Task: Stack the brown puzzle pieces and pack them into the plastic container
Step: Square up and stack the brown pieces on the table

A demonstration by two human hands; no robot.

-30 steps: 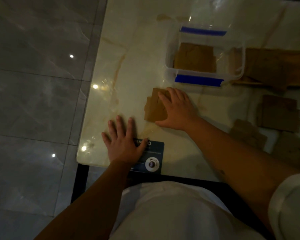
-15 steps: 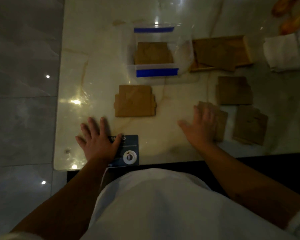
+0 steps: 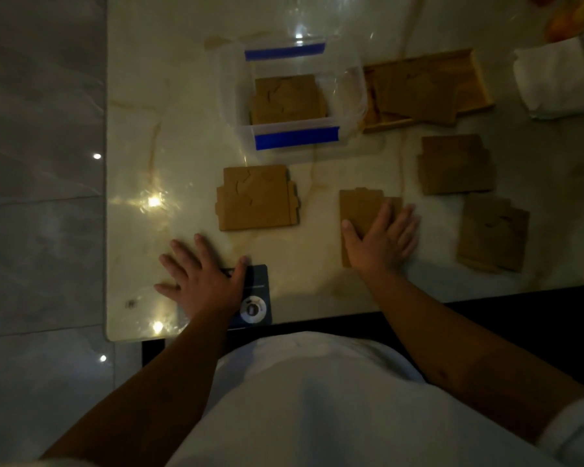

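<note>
A clear plastic container (image 3: 236, 92) with blue clips stands at the table's middle back, brown puzzle pieces (image 3: 287, 99) lying inside it. In front of it rests a stacked brown piece (image 3: 257, 197). My right hand (image 3: 381, 241) lies flat, fingers spread, on another brown piece (image 3: 359, 205) to the right. Two more brown stacks lie at the far right, one (image 3: 457, 165) behind the other (image 3: 493, 232). My left hand (image 3: 203, 278) rests flat on the table, its thumb on a dark blue card (image 3: 258, 298).
A wooden tray (image 3: 479, 79) with brown pieces sits right of the container. White cloth or paper (image 3: 553, 82) and orange items (image 3: 567, 21) are at the back right. The marble table's left edge (image 3: 110, 197) borders grey floor tiles.
My right hand left the piece in front of the container, went right onto another piece, and has slid that piece leftward. My left hand stayed put. The camera view shifted.
</note>
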